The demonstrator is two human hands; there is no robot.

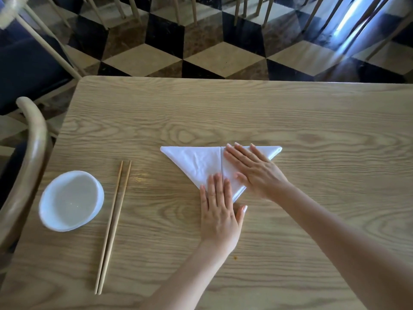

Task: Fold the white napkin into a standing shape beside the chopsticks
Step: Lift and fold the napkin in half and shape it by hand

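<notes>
Our hands lie flat with straight fingers: the left hand (220,209) presses the near point of the white napkin (196,163), the right hand (254,171) its right half. We keep it flat, a triangle on the surface (290,121), right of the chopsticks (112,227) and bowl (71,201).

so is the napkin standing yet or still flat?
Flat. The napkin lies on the table as a folded triangle, both hands pressing it down.

both hands flat, palms down: left hand (218,211) fingers straight, right hand (257,171) fingers spread.
</notes>
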